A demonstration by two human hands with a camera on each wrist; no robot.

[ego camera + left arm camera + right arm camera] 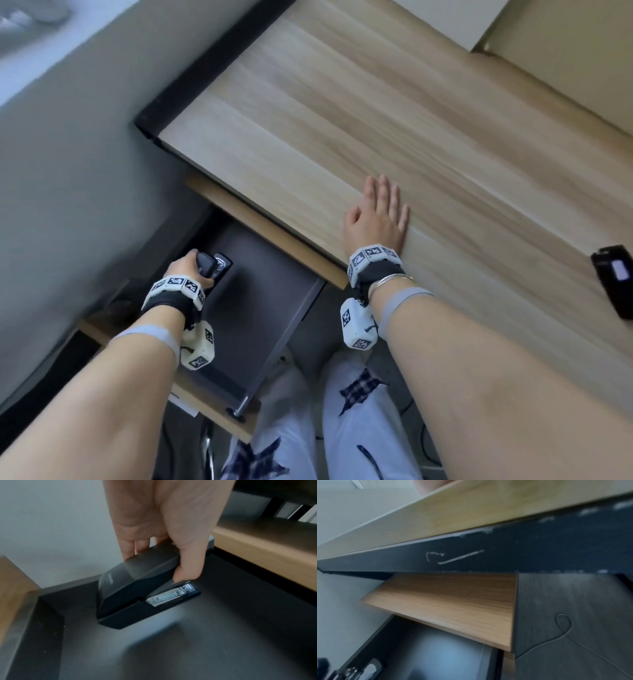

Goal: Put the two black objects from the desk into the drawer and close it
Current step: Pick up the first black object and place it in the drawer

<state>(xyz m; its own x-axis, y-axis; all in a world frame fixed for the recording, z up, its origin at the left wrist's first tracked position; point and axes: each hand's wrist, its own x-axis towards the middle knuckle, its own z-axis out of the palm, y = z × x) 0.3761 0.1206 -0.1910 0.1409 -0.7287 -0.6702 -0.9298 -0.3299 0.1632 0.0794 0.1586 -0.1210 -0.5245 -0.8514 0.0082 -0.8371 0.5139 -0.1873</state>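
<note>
While the left hand [186, 267] grips a black plastic stapler [137, 588] between thumb and fingers, low inside the open dark grey drawer [274, 308], its fingertips are hidden behind it. Flat and relaxed, the right hand [376, 219] rests on the light wooden desk [376, 120]. Another black rectangular object [615, 279] lies on the desk, cut off at the frame's right edge.

The stapler [137, 588] is black with a silver metal part. The drawer [274, 308] is dark grey inside. The desk [376, 120] shows light wood grain; at 3 o'clock, a black object [615, 279], perhaps with a white label.
</note>
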